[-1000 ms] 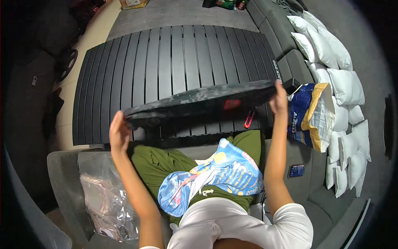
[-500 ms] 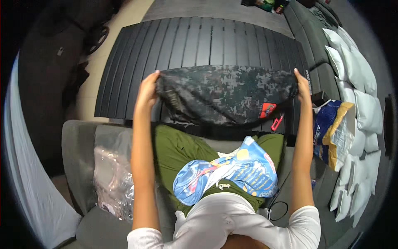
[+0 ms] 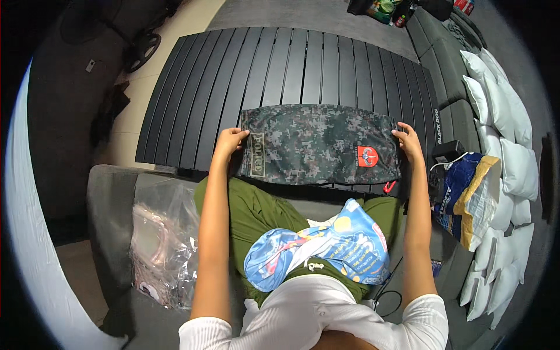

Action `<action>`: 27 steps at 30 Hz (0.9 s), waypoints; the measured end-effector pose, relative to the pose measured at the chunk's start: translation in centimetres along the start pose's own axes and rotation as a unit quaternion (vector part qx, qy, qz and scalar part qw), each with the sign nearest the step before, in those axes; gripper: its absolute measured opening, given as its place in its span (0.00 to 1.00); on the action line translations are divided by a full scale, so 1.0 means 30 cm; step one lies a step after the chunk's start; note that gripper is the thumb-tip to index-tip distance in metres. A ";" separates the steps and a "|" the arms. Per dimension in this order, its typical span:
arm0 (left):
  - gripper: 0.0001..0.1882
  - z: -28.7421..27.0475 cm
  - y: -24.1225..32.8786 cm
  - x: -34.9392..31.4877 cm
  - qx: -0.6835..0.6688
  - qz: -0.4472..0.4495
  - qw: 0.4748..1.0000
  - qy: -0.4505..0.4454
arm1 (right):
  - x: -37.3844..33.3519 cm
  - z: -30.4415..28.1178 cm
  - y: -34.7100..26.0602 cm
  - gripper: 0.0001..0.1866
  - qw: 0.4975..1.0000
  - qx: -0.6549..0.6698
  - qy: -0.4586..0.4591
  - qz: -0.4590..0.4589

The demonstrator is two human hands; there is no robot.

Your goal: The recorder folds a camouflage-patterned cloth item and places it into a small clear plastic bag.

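Observation:
A dark digital-camouflage cloth (image 3: 315, 140) with a red shield emblem lies spread on the slatted table, its long side running left to right. My left hand (image 3: 232, 140) is closed at its left edge, fingertips pinching the fabric. At the opposite end my right hand (image 3: 408, 142) pinches the right edge. Under the cloth's lower right corner a red plastic piece (image 3: 389, 186) sticks out, mostly hidden. Across my lap lies a blue printed cloth (image 3: 350, 245), bunched and twisted at its left part.
The black slatted table (image 3: 274, 70) stands in front of my knees. Left on the sofa lies a clear plastic bag (image 3: 166, 251) with pinkish contents. On the right are a black box (image 3: 448, 151), a blue-and-yellow package (image 3: 464, 198) and several white pillow-like packs (image 3: 516, 163).
The camouflage cloth has come down flat onto the table, its emblem and left-end print now facing up. Both hands have lowered and moved closer together, still at its ends.

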State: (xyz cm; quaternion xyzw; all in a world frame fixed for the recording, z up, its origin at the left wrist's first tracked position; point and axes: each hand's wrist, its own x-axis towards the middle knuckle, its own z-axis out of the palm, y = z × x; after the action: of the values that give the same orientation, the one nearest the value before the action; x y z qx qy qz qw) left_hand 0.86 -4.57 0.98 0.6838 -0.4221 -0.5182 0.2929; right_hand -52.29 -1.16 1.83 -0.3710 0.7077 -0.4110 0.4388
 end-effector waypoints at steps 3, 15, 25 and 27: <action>0.17 -0.011 0.013 0.018 0.006 -0.021 0.999 -0.028 | -0.005 0.008 -0.031 0.25 0.998 -0.043 -0.034 -0.009; 0.04 -0.049 0.211 -0.286 -0.304 0.209 0.927 0.074 | -0.119 -0.219 -0.208 0.08 0.894 0.332 0.058 -0.296; 0.04 -0.084 0.352 -0.469 -0.306 0.303 0.900 0.074 | -0.218 -0.331 -0.341 0.09 0.876 0.324 0.093 -0.344; 0.05 -0.074 0.348 -0.489 -0.252 0.283 0.921 0.090 | -0.216 -0.311 -0.435 0.09 0.902 0.250 0.122 -0.331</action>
State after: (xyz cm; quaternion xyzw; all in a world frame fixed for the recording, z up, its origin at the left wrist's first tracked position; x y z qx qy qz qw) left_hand -1.44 3.35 17.15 0.4834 -0.4252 -0.4389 0.6268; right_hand -56.57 1.91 18.32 -0.4092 0.4662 -0.7380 0.2658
